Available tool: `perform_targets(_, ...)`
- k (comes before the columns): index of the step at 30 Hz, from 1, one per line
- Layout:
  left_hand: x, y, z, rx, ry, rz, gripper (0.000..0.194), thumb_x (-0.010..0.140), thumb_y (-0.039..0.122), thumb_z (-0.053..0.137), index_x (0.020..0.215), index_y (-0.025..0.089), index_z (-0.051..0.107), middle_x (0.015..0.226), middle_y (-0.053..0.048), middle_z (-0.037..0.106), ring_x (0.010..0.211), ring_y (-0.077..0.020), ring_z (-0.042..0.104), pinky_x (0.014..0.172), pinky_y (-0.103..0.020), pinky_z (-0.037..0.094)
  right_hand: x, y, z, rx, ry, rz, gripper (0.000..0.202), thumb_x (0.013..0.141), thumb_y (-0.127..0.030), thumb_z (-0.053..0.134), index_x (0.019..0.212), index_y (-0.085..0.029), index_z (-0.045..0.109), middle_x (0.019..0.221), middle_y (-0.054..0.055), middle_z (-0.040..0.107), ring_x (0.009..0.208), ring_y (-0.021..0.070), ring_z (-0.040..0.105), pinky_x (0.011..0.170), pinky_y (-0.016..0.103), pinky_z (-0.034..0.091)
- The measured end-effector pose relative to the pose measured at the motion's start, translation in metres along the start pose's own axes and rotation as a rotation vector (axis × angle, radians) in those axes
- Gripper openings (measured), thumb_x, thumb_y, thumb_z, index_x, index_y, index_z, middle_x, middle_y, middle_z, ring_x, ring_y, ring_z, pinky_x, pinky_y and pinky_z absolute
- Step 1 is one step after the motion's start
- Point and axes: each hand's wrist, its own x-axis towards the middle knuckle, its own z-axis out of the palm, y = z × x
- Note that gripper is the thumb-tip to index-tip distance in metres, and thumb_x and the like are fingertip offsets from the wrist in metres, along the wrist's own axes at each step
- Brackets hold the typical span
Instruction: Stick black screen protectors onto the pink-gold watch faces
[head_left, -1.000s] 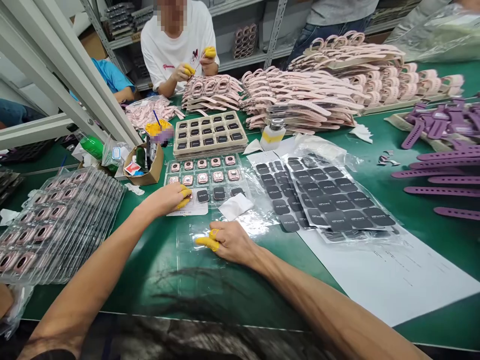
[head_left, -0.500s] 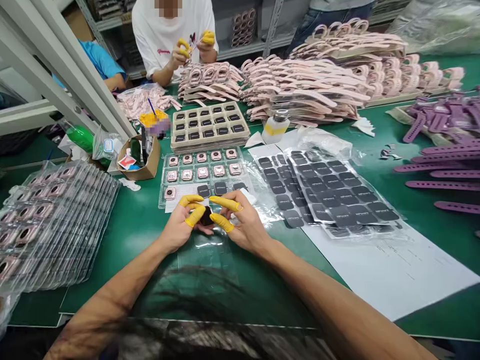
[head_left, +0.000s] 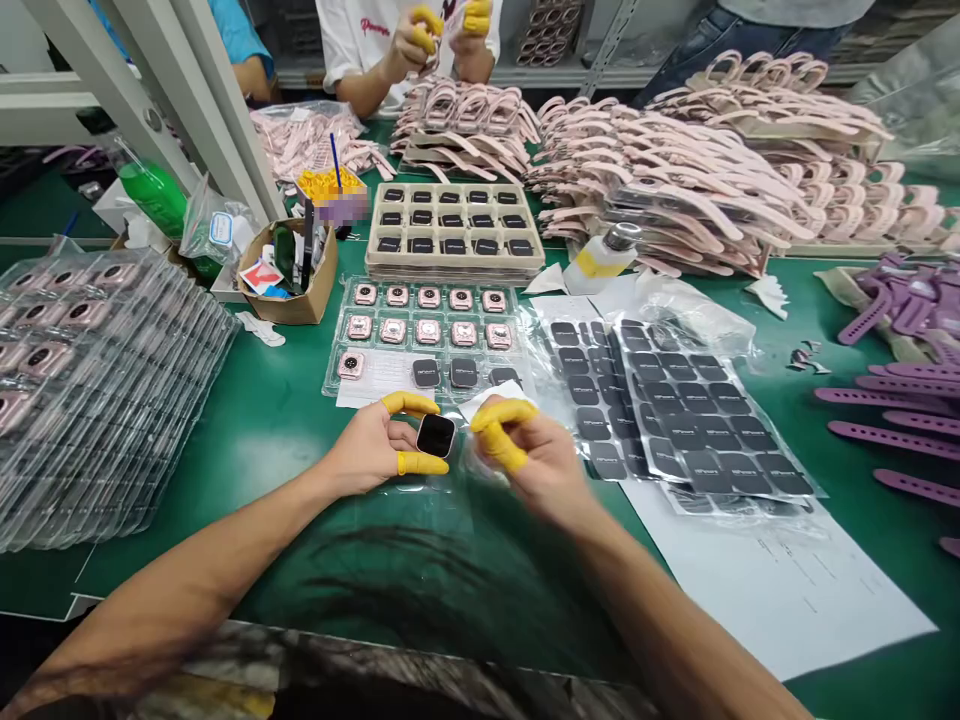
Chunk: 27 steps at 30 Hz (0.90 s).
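My left hand [head_left: 386, 445], with yellow covers on thumb and finger, holds a small square watch [head_left: 436, 436] by its edges, its black screen facing up. To the right, my right hand [head_left: 529, 450] is pinched, with thumb and finger closed; it is blurred, and a clear film seems to hang by the fingertips, too faint to make out. Just beyond both hands lies a clear tray [head_left: 375, 345] with pink watch cases [head_left: 428, 331] and several black square pieces [head_left: 463, 373]. A white folded tissue [head_left: 491, 398] rests by the tray's near right corner.
Sheets of black stickers [head_left: 697, 410] lie right, over white paper [head_left: 780, 580]. Stacked clear trays [head_left: 112, 400] stand left. Behind are a beige tray [head_left: 456, 260], a cardboard box [head_left: 304, 300], a bottle [head_left: 604, 258] and piled pink straps [head_left: 660, 180]. Across the table, a person's hands [head_left: 416, 40] work.
My hands have moved apart. The right hand has drawn away to the right, while the watch stays in my left hand, its screen now in plain sight. The whole view has shifted.
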Motion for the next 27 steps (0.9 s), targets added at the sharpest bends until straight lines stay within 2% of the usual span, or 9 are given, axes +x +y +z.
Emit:
perform_targets(2,0.0,-0.001,0.003,0.003,0.041,0.026,0.068,0.056,0.017,0.1,0.113,0.017,0.062,0.071,0.003,0.071,0.06,-0.0116,0.067,0.061,-0.023,0.05,0.001,-0.004,-0.019,-0.064,-0.251,0.142,0.024,0.096,-0.05,0.069,0.094,-0.027,0.074,0.078,0.0,0.068,0.061,0.0147,0.058,0.055,0.03,0.048)
perform_targets(4,0.001,-0.003,0.003,0.0,0.072,0.054,0.067,0.056,0.014,0.099,0.112,0.018,0.062,0.072,0.003,0.071,0.06,-0.0109,0.066,0.061,-0.022,0.049,0.003,-0.004,-0.037,-0.325,-0.404,0.194,0.021,0.089,-0.047,0.079,0.095,-0.026,0.077,0.08,0.001,0.069,0.062,0.0153,0.059,0.058,0.031,0.049)
perform_targets(5,0.002,-0.004,0.003,-0.006,0.077,0.067,0.067,0.057,0.014,0.099,0.113,0.017,0.063,0.073,0.003,0.071,0.06,-0.0107,0.067,0.061,-0.022,0.049,0.004,-0.002,-0.045,-0.459,-0.389,0.185,0.022,0.087,-0.045,0.081,0.098,-0.026,0.078,0.082,0.002,0.069,0.064,0.0162,0.06,0.06,0.032,0.05)
perform_targets(8,0.006,-0.009,0.001,-0.025,0.07,0.095,0.066,0.059,0.014,0.098,0.116,0.016,0.067,0.075,0.001,0.071,0.065,-0.0121,0.069,0.065,-0.023,0.051,0.006,0.009,-0.059,-0.778,-0.131,0.135,0.03,0.088,-0.045,0.078,0.112,-0.026,0.077,0.098,0.006,0.068,0.075,0.0214,0.065,0.065,0.036,0.054)
perform_targets(11,0.009,-0.013,-0.002,-0.026,0.067,0.08,0.067,0.06,0.014,0.098,0.12,0.016,0.068,0.08,-0.001,0.074,0.07,-0.0143,0.072,0.068,-0.026,0.053,0.004,0.019,-0.07,-1.027,0.058,0.121,0.024,0.094,-0.044,0.068,0.105,-0.025,0.076,0.105,0.01,0.066,0.082,0.0268,0.067,0.063,0.041,0.053)
perform_targets(15,0.01,-0.012,-0.002,-0.016,0.072,0.064,0.068,0.059,0.013,0.097,0.121,0.016,0.068,0.086,-0.005,0.078,0.079,-0.0163,0.075,0.076,-0.028,0.057,0.004,0.015,-0.078,-0.939,0.136,-0.156,0.013,0.095,-0.037,0.069,0.089,-0.026,0.071,0.111,0.013,0.068,0.103,0.0328,0.069,0.086,0.052,0.057)
perform_targets(18,0.008,-0.011,0.0,-0.008,0.082,0.05,0.066,0.058,0.011,0.095,0.119,0.016,0.07,0.083,-0.004,0.078,0.079,-0.0177,0.076,0.075,-0.028,0.058,0.008,0.004,-0.057,-0.81,0.215,-0.317,0.012,0.092,-0.03,0.075,0.087,-0.027,0.064,0.117,0.011,0.071,0.106,0.0309,0.068,0.09,0.052,0.055)
perform_targets(23,0.006,-0.01,0.002,0.067,0.056,0.053,0.059,0.056,0.01,0.092,0.111,0.016,0.071,0.075,0.0,0.077,0.067,-0.0144,0.073,0.066,-0.023,0.054,0.015,0.009,0.007,-0.668,0.03,-0.444,0.02,0.094,-0.014,0.069,0.105,-0.03,0.066,0.09,0.002,0.07,0.081,0.0213,0.061,0.072,0.04,0.049)
perform_targets(27,0.006,-0.01,0.002,0.057,0.079,0.052,0.059,0.056,0.013,0.093,0.109,0.016,0.07,0.068,0.003,0.074,0.06,-0.0112,0.068,0.06,-0.02,0.05,0.014,0.018,0.021,-0.693,0.068,-0.431,0.021,0.095,-0.014,0.067,0.106,-0.031,0.07,0.09,0.002,0.067,0.081,0.0213,0.055,0.071,0.039,0.044)
